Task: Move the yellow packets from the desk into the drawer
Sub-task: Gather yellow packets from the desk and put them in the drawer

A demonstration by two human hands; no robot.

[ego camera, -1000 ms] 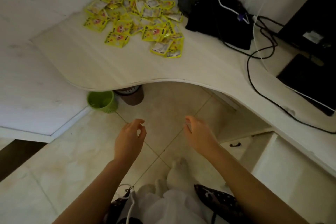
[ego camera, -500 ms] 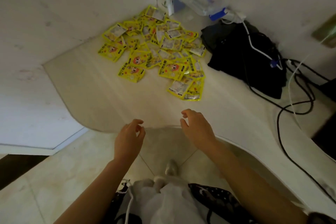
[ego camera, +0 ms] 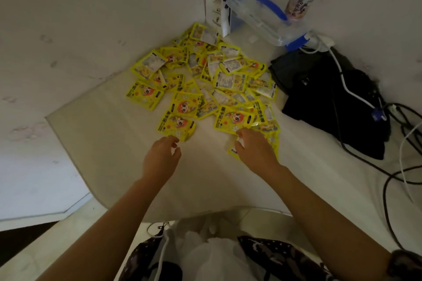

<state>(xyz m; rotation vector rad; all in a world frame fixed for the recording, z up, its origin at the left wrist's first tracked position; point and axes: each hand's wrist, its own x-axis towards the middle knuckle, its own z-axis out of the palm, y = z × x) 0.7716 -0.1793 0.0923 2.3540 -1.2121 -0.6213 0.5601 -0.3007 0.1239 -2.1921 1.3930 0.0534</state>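
Reaching hands (ego camera: 159, 157) over glossy, flat yellow packets (ego camera: 201, 89).

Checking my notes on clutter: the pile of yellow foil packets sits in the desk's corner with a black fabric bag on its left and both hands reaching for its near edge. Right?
Not quite. The black fabric bag lies to the right of the pile of yellow foil packets, not the left. The head view shows this. Both the left hand and right hand do reach for the pile's near edge.
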